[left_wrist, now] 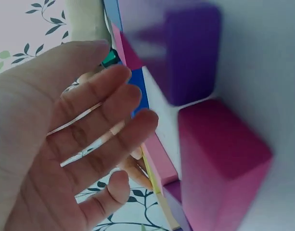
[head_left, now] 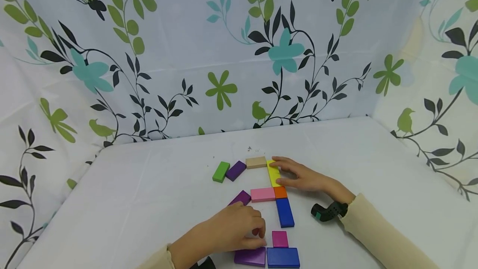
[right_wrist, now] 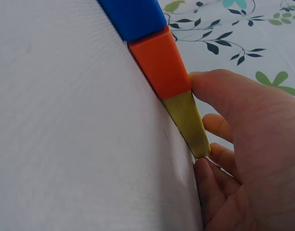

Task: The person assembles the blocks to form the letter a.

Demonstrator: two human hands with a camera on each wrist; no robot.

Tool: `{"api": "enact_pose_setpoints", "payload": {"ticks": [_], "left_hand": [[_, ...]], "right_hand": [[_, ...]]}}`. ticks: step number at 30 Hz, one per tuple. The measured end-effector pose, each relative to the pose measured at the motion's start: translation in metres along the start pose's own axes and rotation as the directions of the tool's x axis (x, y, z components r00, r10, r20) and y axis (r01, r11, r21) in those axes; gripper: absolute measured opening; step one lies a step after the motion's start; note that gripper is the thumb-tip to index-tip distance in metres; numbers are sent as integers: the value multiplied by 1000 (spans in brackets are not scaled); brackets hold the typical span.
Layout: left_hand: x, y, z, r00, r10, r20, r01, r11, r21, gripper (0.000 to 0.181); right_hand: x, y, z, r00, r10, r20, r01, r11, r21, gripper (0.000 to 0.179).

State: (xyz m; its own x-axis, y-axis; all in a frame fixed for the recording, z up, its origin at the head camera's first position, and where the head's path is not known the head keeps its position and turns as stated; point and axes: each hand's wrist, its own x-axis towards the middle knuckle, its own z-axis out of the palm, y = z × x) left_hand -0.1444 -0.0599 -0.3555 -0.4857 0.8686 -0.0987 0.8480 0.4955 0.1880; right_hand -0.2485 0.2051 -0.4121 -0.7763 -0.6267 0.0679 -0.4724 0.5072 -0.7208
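The right hand (head_left: 304,177) is pinching the yellow block (head_left: 273,173) into line; the left hand (head_left: 233,229), fingers loosely spread, is hovering beside the magenta block (head_left: 279,238), seemingly next to nudge.

We see a desk (head_left: 149,186) covered with a plain white cloth, faintly creased, its far edge running straight across the head view and its right corner pointing away from us. Behind it hangs a backdrop (head_left: 179,45) of pale fabric printed with black vines, green leaves, teal flowers and small green birds. The same print continues on a left panel (head_left: 26,107) and a right panel (head_left: 440,94), so the fabric closes the desk in on three sides. We notice fold lines across the backdrop. The light is soft and even, with only weak shadows on the cloth. In the wrist views we see the same white cloth and bits of the print.
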Motion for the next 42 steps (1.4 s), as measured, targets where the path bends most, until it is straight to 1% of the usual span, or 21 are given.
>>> {"api": "enact_pose_setpoints", "payload": {"ticks": [3,5,9,11,14,16,18,22,24,27,32,39,42], "left_hand": [[-9,1,4,1000,1,-20,0,1000,23,26],[-15,2,6,999,20,-44,-17,998,59,31],[-22,2,9,997,39,-68,-33,996,83,33],[-23,2,9,997,26,-68,-21,997,69,33],[-23,2,10,999,-13,-45,15,999,29,32],[-24,3,11,999,-37,-31,37,999,13,32],[-24,3,11,999,-46,-26,46,999,7,32],[-22,5,14,998,-29,-55,31,999,35,37],[-20,8,15,996,-9,-84,15,998,62,40],[-15,14,15,996,-6,-89,15,995,98,43],[-7,22,16,999,-34,-33,37,993,108,44],[-6,25,19,999,-47,-23,50,989,138,42],[-6,26,20,998,-57,-11,58,989,137,42]], "right_hand": [[0,0,0,1000,1,0,-1,1000,2,55],[0,0,0,1000,4,3,-4,1000,3,56],[0,0,-1,1000,5,-6,-5,1000,-5,56],[0,0,-2,1000,4,-11,-4,1000,-8,55],[0,0,-3,1000,-1,-9,1,1000,-5,55],[0,-1,-4,1000,-2,-2,2,1000,0,56],[0,-1,-4,1000,0,1,0,1000,3,56],[1,-2,-4,1000,1,2,-1,1000,4,56],[1,-1,-4,1000,-2,3,2,1000,6,56],[1,-1,-3,1000,-6,5,6,1000,5,56],[2,-1,-2,1000,-2,3,2,1000,0,57],[1,-2,-1,1000,4,0,-4,1000,0,56],[0,-2,0,1000,1,-1,-1,1000,5,56]]}}
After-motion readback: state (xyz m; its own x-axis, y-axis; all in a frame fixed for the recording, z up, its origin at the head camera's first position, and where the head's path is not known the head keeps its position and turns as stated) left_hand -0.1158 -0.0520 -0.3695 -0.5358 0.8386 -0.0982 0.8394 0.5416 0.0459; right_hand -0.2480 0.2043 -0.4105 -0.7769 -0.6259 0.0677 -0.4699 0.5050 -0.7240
